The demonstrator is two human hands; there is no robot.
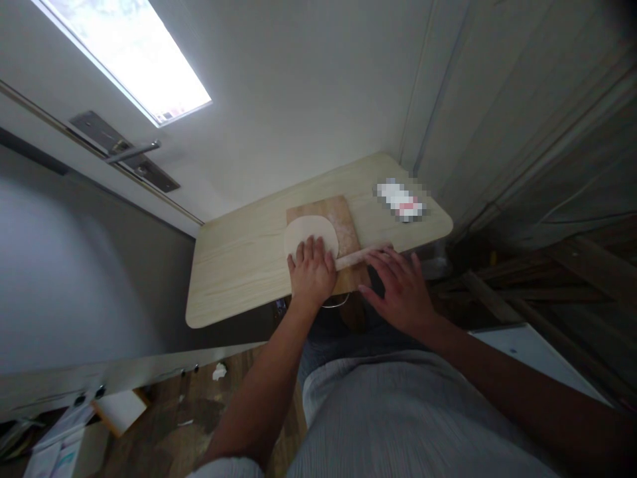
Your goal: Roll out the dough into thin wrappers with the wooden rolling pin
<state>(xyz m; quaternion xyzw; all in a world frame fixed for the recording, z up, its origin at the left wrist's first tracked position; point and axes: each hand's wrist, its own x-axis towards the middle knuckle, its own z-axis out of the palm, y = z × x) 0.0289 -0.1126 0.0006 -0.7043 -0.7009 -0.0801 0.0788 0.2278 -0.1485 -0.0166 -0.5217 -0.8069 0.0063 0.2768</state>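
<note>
Dough under a spread left hand, rolling pin by the right.
The left palm faces down, gripping nothing, its fingers on the near part of the flat round; the right hand is loosely open, thumb apart, fingertips seemingly touching the pin's right end. Beneath lies a floury wooden board on a pale table; farther off stands a door.

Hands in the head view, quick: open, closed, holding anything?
Left hand: open, fingers laid over the flattened dough.
Right hand: open, fingers at the near end of the rolling pin, thumb apart from it.
</note>
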